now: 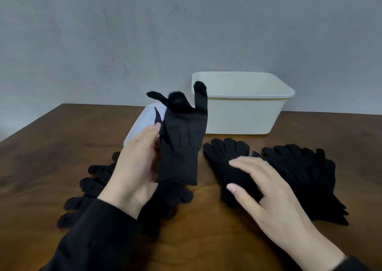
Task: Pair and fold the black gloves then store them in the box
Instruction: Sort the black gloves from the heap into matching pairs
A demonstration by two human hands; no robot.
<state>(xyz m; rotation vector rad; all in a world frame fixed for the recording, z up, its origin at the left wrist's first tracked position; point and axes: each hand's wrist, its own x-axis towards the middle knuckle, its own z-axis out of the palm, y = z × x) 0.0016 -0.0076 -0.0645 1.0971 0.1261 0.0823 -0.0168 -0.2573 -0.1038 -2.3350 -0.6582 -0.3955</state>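
My left hand [134,163] holds one black glove [182,138] upright above the table, its fingers flopping at the top. A second black glove [225,163] lies flat on the table in the middle, and my right hand [266,190] rests on it with fingers spread. The cream plastic box [241,113] stands open behind them, at the table's back edge. A heap of black gloves [93,188] lies under my left arm, and another heap of black gloves [306,179] lies to the right.
A white lid [142,122] lies flat left of the box, partly behind the raised glove. The brown wooden table [62,138] ends at a grey wall behind.
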